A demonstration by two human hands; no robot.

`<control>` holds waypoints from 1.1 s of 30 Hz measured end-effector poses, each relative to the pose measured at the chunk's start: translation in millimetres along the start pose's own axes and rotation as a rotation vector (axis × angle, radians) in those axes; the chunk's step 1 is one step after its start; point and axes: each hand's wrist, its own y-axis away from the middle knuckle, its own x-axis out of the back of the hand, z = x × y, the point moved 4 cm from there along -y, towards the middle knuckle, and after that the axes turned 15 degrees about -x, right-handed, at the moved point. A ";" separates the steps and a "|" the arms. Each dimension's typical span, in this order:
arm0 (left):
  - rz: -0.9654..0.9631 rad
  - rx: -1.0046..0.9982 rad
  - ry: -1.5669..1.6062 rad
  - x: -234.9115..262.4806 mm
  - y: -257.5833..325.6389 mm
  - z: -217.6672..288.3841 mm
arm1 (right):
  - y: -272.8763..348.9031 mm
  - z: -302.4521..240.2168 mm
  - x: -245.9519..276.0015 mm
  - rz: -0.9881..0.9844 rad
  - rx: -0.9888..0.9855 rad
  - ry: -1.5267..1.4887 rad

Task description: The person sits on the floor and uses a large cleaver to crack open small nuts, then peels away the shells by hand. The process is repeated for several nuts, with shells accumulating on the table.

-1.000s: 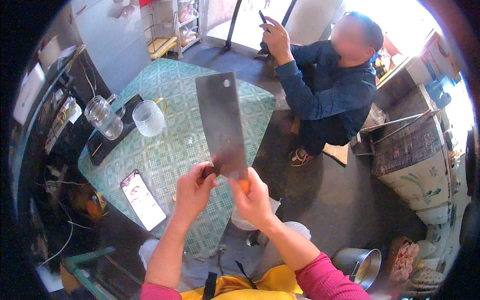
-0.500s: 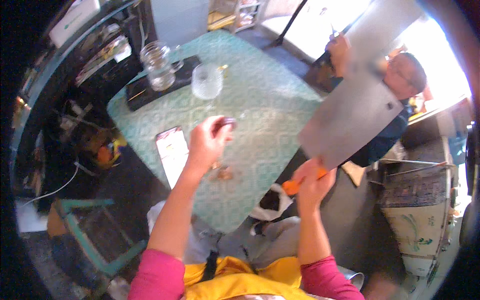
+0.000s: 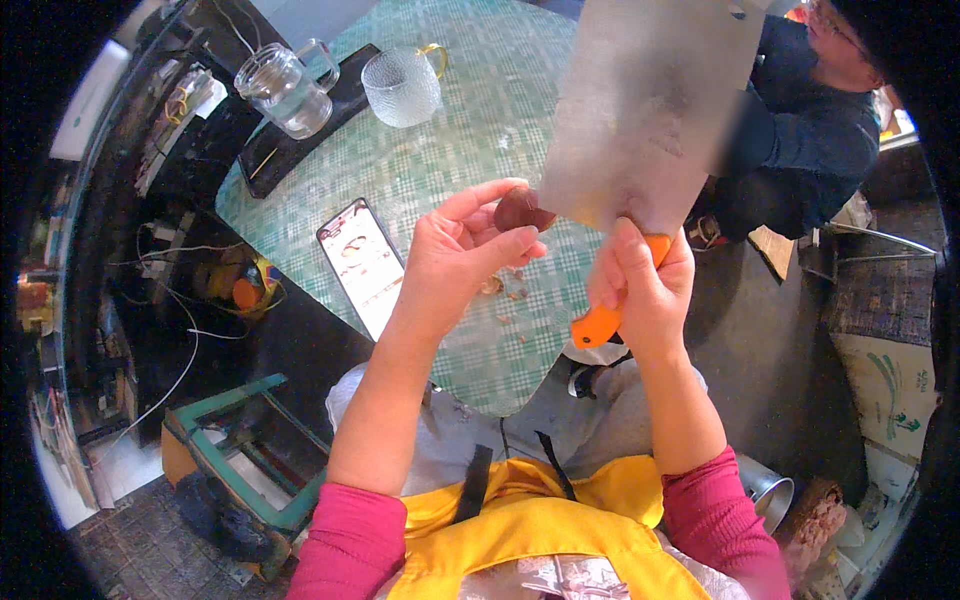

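My right hand (image 3: 640, 285) grips the orange handle (image 3: 600, 322) of a big steel cleaver (image 3: 645, 110), blade raised upright. My left hand (image 3: 462, 250) pinches a small dark brown round piece (image 3: 520, 210) between thumb and fingers, held right at the blade's lower edge. Both hands hover over the near edge of a green-patterned table (image 3: 450, 150). Small brownish scraps (image 3: 505, 290) lie on the table just under the hands.
A phone (image 3: 362, 262) with a lit screen lies left of my left hand. A glass jug (image 3: 285, 90) and glass cup (image 3: 402, 85) stand at the far side on a dark tray. A seated person (image 3: 810, 130) is right of the table. A green stool (image 3: 245, 455) stands lower left.
The cleaver has swung from out at the right back toward the middle, next to my left hand. My left hand has lifted off the table with the dark piece between its fingers.
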 end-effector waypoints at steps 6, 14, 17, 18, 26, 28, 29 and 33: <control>0.011 -0.061 -0.028 -2.6 -0.6 -1.8 | 0.7 0.5 0.1 -0.033 -0.060 0.111; 0.029 -0.111 -0.243 -2.7 3.1 -10.6 | -1.2 -5.5 -0.3 -0.003 -0.103 0.297; 0.003 -0.053 -0.186 -3.9 1.2 -10.3 | -7.2 -3.1 10.0 -0.025 -0.266 0.012; 0.008 -0.040 -0.162 -5.5 1.5 -11.1 | -7.1 -2.4 9.9 -0.026 -0.266 -0.008; 0.016 -0.044 -0.167 -4.9 0.4 -16.9 | -2.2 3.2 7.9 0.048 -0.265 0.093; 0.011 -0.070 -0.170 -4.7 -0.7 -17.2 | -5.5 10.0 10.9 0.026 -0.364 -0.035; 0.027 -0.089 -0.153 -6.2 -1.3 -16.3 | -8.5 13.3 14.2 -0.030 -0.418 -0.148; 0.037 -0.109 -0.093 -13.9 -5.3 -25.1 | -13.0 16.2 18.0 -0.064 -0.501 -0.322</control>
